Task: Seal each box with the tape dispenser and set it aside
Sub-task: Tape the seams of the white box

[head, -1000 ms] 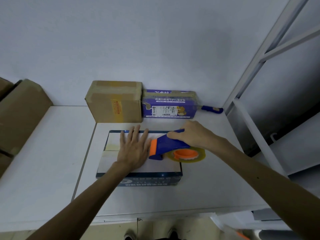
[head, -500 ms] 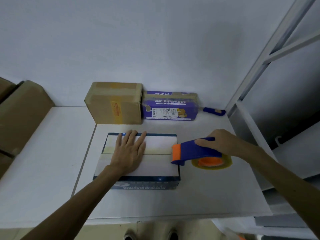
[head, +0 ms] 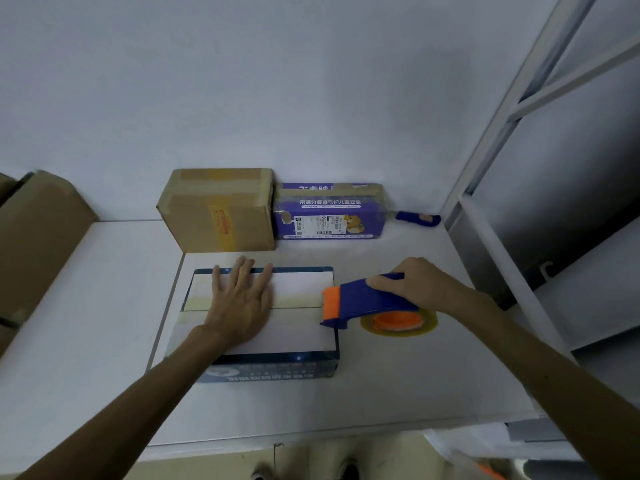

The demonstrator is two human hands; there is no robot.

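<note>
Blue box (head: 298, 284) is pinned by the flat, straight-fingered left hand (head: 242, 303) so its seam lies closed, while the tape dispenser (head: 367, 303) is gripped by the right hand (head: 419, 289) at its edge.

a person seen from their own head. the left hand (head: 242, 303) and right hand (head: 415, 285) are bare. the left forearm (head: 138, 393) and right forearm (head: 536, 348) are slim and uncovered right to the frame edges. the toes of two dark shoes (head: 348, 472) show at the bottom edge, too blurred for detail.
</note>
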